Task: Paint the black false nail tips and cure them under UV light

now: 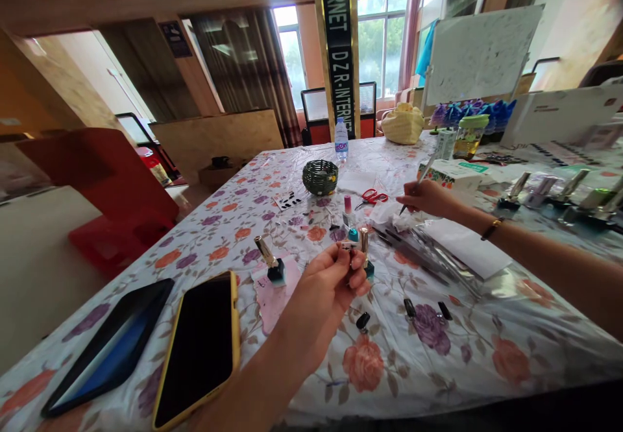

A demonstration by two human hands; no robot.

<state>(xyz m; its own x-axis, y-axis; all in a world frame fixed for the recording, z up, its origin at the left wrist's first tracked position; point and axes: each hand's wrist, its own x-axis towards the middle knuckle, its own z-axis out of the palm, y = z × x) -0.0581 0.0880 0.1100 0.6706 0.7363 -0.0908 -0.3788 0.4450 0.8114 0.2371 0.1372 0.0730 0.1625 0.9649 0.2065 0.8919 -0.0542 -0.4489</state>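
My left hand [335,279] is raised over the front middle of the table, its fingers pinched on a small dark piece [348,246]. Further right and back, my right hand [422,198] holds a thin brush [427,167] like a pen, its dark tip pointing down by a crumpled white tissue [403,219]. A polish bottle with a gold cap [275,270] stands left of my left hand on a pink sheet [267,302]; another gold-capped one [365,240] is partly hidden behind its fingers. Black false nails [363,320] lie on the cloth nearer me.
Two devices, a tablet [111,348] and a yellow-cased phone [199,348], lie front left. Red scissors [374,196], a woven basket [320,178] and a water bottle [341,141] are further back. Several polish bottles [540,191] stand at the right, beyond plastic packets [452,257].
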